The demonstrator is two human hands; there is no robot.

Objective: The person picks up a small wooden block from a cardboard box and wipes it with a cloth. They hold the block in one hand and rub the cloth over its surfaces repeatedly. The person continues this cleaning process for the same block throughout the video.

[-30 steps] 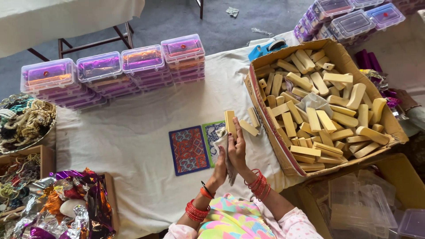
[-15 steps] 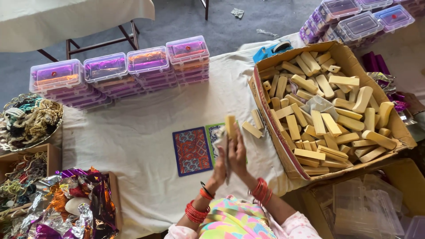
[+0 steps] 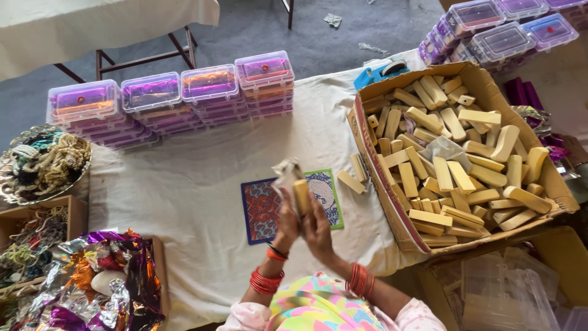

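Observation:
My left hand (image 3: 286, 222) and my right hand (image 3: 316, 225) are raised together above the white-clothed table (image 3: 196, 178). Between them they hold a pale yellow bar (image 3: 301, 195) upright, with a crumpled clear wrapper (image 3: 285, 173) against its left side. Red bangles ring both wrists. Under the hands lie two patterned cards, one red and blue (image 3: 262, 209), one green-edged (image 3: 326, 191). Two loose yellow bars (image 3: 353, 178) lie just right of the cards, beside the cardboard box (image 3: 392, 214).
The open cardboard box holds several yellow bars (image 3: 453, 153). Stacks of clear purple-lidded cases (image 3: 177, 98) line the table's far edge, more at the top right (image 3: 502, 30). A tray of beads (image 3: 40, 162), shiny foil wrappers (image 3: 98, 282) and a tape dispenser (image 3: 380, 73) are nearby.
Both hands have stayed together on the bar. The crumpled wrapper now shows against the bar's left side. The view has shifted slightly.

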